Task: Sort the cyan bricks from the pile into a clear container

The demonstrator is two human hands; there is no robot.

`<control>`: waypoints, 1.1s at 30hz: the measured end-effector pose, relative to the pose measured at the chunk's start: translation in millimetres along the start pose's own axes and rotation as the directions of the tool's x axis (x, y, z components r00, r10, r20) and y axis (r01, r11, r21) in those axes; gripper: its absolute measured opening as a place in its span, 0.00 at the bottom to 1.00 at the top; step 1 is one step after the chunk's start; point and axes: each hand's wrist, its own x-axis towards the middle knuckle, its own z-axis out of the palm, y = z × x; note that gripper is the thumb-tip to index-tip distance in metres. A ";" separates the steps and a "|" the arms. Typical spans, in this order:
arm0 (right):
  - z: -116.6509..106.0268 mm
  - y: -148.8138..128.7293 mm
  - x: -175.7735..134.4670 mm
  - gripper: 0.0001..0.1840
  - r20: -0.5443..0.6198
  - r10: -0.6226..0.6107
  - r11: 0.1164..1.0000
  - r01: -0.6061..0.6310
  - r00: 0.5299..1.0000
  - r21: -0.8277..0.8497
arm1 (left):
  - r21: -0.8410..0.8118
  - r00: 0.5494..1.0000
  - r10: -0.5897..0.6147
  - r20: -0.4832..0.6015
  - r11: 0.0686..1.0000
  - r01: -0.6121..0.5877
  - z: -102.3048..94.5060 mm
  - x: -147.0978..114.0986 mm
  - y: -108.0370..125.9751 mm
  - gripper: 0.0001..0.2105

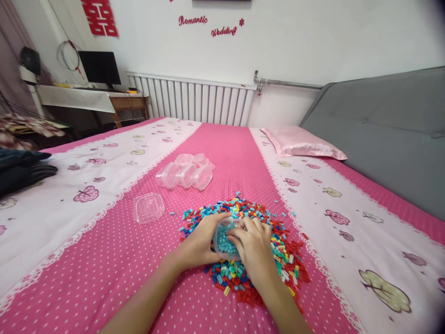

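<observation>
My left hand (200, 241) grips a clear plastic container (216, 237) by its left side, thumb near the bottom rim and fingers at the far rim. Light-blue toy bricks (224, 242) lie inside it. Over the container's right side is my right hand (253, 241), its fingers bent and closed at the opening; whatever they pinch is too small or hidden to make out. Around and beneath both hands spreads a heap of small toy bricks (290, 257) in red, blue, yellow, green and white.
A clear plastic lid (149, 208) lies flat on the pink dotted bedspread (139, 269), left of the heap. Several clear containers (187, 174) are grouped farther back. A pink pillow (302, 141) rests by the grey headboard (389, 120). Dark folded clothing (24, 171) sits at the left edge.
</observation>
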 end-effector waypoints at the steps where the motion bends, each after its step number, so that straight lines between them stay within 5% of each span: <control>1: 0.0 0.2 -0.2 0.06 0.003 0.001 1.000 -0.001 1.000 -0.005 | 0.004 1.000 -0.002 -0.001 1.000 0.002 0.4 -0.1 0.0 0.43; 33: 2.2 1.1 0.3 0.04 0.000 0.000 1.000 0.000 1.000 -0.008 | 0.067 0.997 0.074 0.004 0.995 -0.074 3.8 -0.3 -4.1 0.45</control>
